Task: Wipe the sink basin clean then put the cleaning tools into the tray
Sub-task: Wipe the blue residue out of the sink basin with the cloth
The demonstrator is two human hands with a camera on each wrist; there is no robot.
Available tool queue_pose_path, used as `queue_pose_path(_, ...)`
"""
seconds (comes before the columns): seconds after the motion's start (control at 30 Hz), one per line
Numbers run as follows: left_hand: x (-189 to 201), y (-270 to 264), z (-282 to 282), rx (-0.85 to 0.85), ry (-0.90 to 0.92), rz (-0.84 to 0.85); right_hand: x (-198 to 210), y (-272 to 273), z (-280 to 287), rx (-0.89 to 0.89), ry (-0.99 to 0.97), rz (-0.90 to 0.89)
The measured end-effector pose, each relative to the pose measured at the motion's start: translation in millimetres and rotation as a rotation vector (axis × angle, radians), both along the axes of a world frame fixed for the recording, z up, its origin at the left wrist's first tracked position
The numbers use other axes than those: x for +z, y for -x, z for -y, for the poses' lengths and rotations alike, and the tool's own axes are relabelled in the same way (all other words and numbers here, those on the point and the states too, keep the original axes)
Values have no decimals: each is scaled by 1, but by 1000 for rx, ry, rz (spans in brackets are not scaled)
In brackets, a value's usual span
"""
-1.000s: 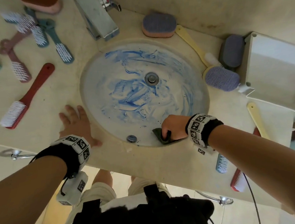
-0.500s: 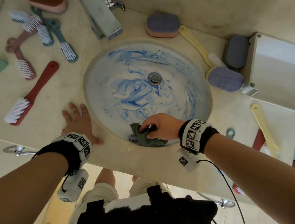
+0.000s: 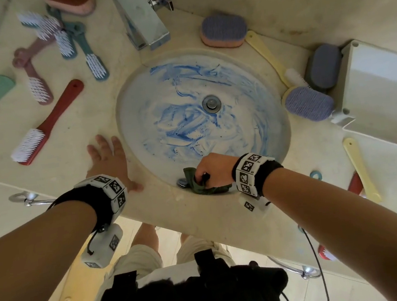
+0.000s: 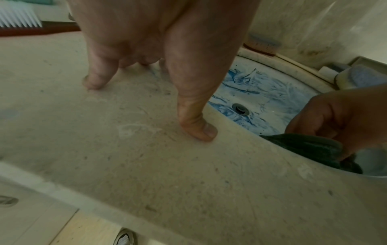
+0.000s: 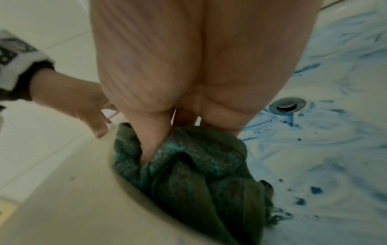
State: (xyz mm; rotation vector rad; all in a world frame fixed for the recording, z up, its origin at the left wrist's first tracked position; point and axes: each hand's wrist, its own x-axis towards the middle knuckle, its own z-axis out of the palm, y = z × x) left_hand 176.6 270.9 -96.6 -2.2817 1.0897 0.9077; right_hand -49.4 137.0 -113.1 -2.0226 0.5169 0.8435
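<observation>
My right hand (image 3: 212, 170) gripped a crumpled dark green cloth (image 5: 194, 174) against the near inner wall of the round white sink basin (image 3: 140, 102), which was streaked with blue. My left hand (image 3: 107, 160) lay flat, fingers spread, on the beige stone counter (image 4: 125, 165) beside the basin's left rim. The white plastic tray (image 3: 378, 81) sat at the counter's right edge.

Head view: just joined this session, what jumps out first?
The blue smears swirled across the white sink basin around the drain stand out first. At the basin's near edge the right hand grips a dark green cloth, while the left hand rests flat on the counter. Brushes litter both sides.
</observation>
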Motion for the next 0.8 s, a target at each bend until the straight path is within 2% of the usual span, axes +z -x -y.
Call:
queue_pose_path(0.27, -2, -2, -1, 10, 6, -21, -10, 21, 24, 188, 151, -215)
queue_pose_path(0.53, -5, -1, -1, -3, 5, -16, 3, -20, -2, 30, 28, 7)
queue_pose_path(0.67, -4, -2, 0, 5, 9, -28, -3, -22, -9, 86, 52, -4)
queue_pose_path(0.8, -4, -3, 0, 7, 10, -34, -1, -10, -5, 271, 142, -101)
